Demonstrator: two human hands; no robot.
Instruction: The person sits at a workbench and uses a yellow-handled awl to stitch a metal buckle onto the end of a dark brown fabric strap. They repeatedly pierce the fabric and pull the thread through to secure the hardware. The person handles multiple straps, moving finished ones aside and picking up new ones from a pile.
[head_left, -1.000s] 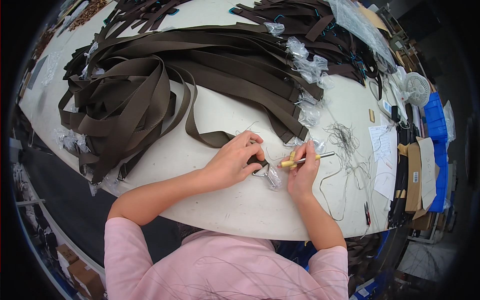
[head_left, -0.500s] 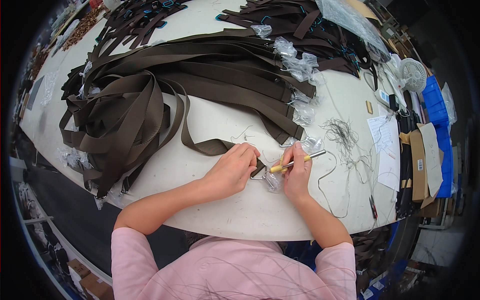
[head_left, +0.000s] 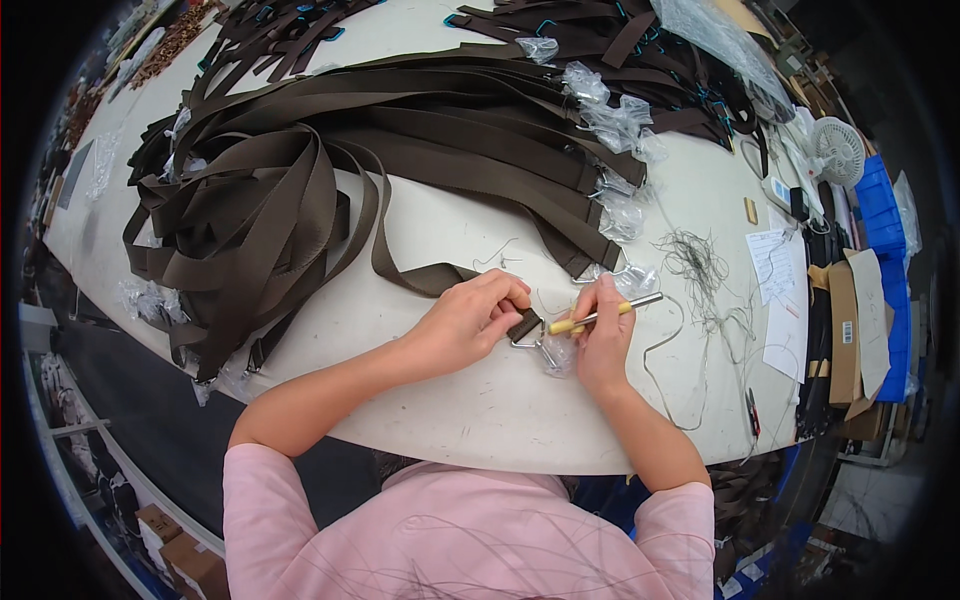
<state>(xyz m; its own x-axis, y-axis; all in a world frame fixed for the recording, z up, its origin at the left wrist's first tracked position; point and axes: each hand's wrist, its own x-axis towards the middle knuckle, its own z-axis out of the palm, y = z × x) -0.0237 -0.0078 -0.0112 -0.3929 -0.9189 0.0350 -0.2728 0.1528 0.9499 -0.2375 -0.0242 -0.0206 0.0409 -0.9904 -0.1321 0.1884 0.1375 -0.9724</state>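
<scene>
My left hand [head_left: 474, 318] pinches a dark brown webbing strap [head_left: 415, 278] close to its end, where a folded tab [head_left: 523, 324] shows beyond the fingertips. A metal buckle or hook with clear plastic wrap [head_left: 560, 354] hangs at that end. In my right hand [head_left: 604, 335] is a slim pen-like tool [head_left: 632, 304], pale yellow at one end and silver at the other. Its yellow end points left toward the strap tab, very near the metal piece; whether they touch I cannot tell. My right fingers are closed round the tool.
Long brown straps [head_left: 440, 130] with plastic-wrapped ends lie across the white table [head_left: 450, 420], looped into a heap [head_left: 250, 220] on the left. Tangled thread [head_left: 692, 258], papers [head_left: 775, 290], red-handled snips [head_left: 753, 412], a small fan [head_left: 838, 150] and blue bins [head_left: 885, 230] are on the right.
The tool has moved slightly right and lies a little flatter. More of the strap tab shows past my left fingers. The whole view has shifted slightly.
</scene>
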